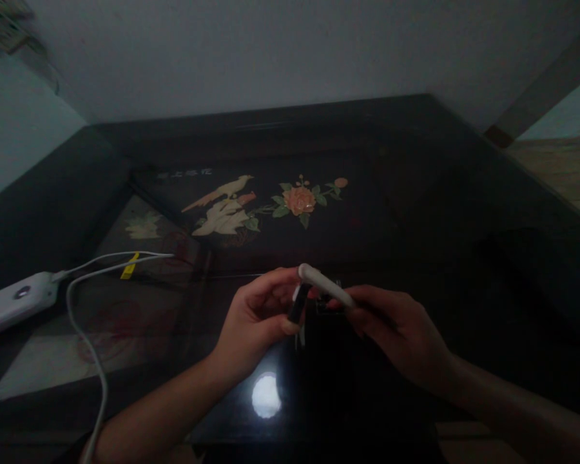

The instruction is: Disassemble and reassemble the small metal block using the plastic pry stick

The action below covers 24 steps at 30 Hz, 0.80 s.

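Note:
Both hands meet over the middle of a dark glossy table (415,212). My right hand (396,328) grips a slim white stick-like object (325,283), which slants up to the left. My left hand (256,316) pinches a small dark piece with a white end (298,307) right under the white object's tip. The two items touch or nearly touch between my fingertips. The room is dim, so what the items are cannot be told.
A white power strip (14,303) lies at the left edge, with white cables (84,335) and a yellow tag (129,266) running from it. The tabletop carries an inlaid bird and flower picture (265,203). A lamp reflection (265,394) shines near me.

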Tool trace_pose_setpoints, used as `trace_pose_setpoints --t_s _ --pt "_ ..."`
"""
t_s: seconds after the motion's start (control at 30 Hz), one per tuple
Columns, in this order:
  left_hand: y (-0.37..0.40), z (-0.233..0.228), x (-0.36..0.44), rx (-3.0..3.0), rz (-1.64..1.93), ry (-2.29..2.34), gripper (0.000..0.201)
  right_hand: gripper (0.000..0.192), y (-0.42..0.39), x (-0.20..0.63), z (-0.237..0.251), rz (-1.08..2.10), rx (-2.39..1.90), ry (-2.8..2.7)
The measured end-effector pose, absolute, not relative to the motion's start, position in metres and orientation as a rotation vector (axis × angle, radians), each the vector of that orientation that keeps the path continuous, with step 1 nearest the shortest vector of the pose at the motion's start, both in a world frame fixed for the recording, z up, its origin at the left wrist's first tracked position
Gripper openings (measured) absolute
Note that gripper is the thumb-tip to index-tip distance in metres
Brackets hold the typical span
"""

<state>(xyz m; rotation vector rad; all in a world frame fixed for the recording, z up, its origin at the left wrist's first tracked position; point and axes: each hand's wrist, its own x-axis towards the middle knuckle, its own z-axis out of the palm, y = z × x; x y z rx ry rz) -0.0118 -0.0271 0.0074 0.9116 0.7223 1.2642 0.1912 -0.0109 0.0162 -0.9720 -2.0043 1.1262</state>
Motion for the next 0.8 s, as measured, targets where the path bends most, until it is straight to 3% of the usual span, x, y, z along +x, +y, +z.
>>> trace_pose_setpoints --t_s 0.8 --pt "-0.0265 0.0071 -0.0126 0.905 1.248 0.714 0.037 0.015 -0.0114 0.1902 0.0151 1.212 -0.789 -2.067"
